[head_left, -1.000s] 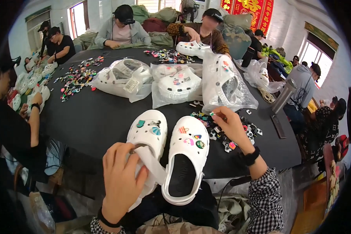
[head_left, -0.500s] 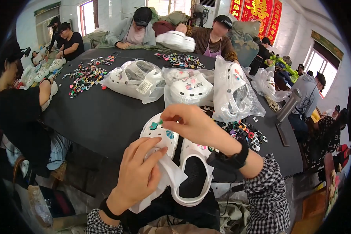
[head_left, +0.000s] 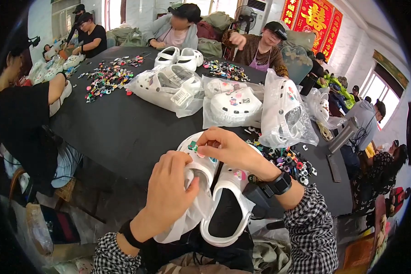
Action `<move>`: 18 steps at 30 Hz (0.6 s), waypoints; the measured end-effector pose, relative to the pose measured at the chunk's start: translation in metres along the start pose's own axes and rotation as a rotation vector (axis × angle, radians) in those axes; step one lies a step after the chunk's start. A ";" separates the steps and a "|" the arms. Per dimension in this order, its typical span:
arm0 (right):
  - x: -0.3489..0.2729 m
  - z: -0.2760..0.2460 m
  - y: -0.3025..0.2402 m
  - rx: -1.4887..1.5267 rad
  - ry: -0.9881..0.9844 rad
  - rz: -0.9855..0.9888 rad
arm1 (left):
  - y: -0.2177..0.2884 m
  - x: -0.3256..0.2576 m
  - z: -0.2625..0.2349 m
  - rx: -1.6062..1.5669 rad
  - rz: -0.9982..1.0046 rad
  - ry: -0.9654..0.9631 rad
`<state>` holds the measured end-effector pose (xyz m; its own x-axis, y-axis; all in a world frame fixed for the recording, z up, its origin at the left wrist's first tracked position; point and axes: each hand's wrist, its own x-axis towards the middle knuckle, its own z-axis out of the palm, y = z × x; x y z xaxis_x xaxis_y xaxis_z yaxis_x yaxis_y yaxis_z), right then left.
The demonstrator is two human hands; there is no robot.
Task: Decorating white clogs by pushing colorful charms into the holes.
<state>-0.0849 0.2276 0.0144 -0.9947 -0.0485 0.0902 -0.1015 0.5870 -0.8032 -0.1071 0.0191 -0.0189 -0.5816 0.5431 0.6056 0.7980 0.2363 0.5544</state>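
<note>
Two white clogs stand side by side at the table's near edge, the left clog [head_left: 206, 168] partly under both hands and the right clog [head_left: 221, 188] beside it. My left hand [head_left: 169, 192] is wrapped over the left clog's opening and strap, where thin white wrapping [head_left: 180, 223] shows. The fingertips of my right hand [head_left: 235, 153] are pinched together at this clog's toe, on a small shoe charm mostly hidden by them. Just beside them a green shoe charm [head_left: 192, 144] sits on the toe. A pink charm [head_left: 239, 174] is on the right clog.
Bagged white clogs [head_left: 235, 107] lie across the table [head_left: 100, 132] ahead. Piles of loose charms [head_left: 109, 75] are at the far left, far middle and right [head_left: 294, 164]. A metal post tool [head_left: 345, 134] stands at the right. Several people sit or stand around.
My right hand has come down onto the left clog's toe with the small charm. The view has shifted. Across the table, a person's white pair now rests on the tabletop, out of hand.
</note>
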 end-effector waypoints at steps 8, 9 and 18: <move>-0.003 0.000 0.009 0.075 0.026 -0.030 | -0.006 0.006 0.001 0.033 0.064 -0.065; -0.004 0.000 0.009 0.027 0.013 -0.037 | -0.006 0.006 0.002 0.035 0.064 -0.064; -0.002 0.000 0.006 -0.069 0.032 -0.007 | -0.008 0.004 0.009 0.043 0.067 -0.007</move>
<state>-0.0835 0.2311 0.0092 -0.9929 -0.0282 0.1155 -0.1066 0.6413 -0.7599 -0.1142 0.0265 -0.0262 -0.5255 0.5646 0.6364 0.8413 0.2331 0.4878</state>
